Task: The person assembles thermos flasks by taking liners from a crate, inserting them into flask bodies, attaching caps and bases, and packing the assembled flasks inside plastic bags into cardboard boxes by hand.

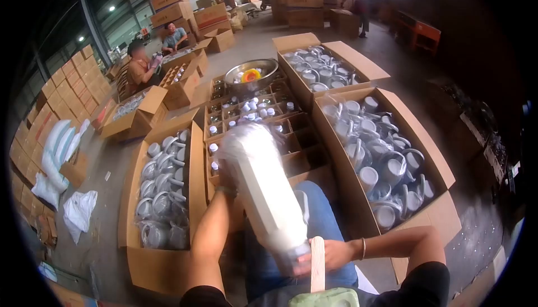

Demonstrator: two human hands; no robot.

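Note:
A large whitish bottle-shaped container (266, 186), wrapped in clear plastic at its upper end, slants across the middle of the view above my knees. My right hand (330, 255) is closed on its lower end, near a pale handle. My left hand (227, 164) is at the far, plastic-covered end, smeared by motion, and its fingers cannot be made out. Just beyond stands a divided carton (302, 139) with white-capped bottles (252, 108) in some compartments. A wooden stick (318, 265) and a green object (325, 297) show at the bottom edge.
Open cartons of plastic-wrapped, grey-lidded containers stand at left (193, 181) and right (330, 164), with another (280, 43) farther right. A metal bowl (252, 85) rests on the divided carton. Two people sit at the back left; another person bends over at the back right.

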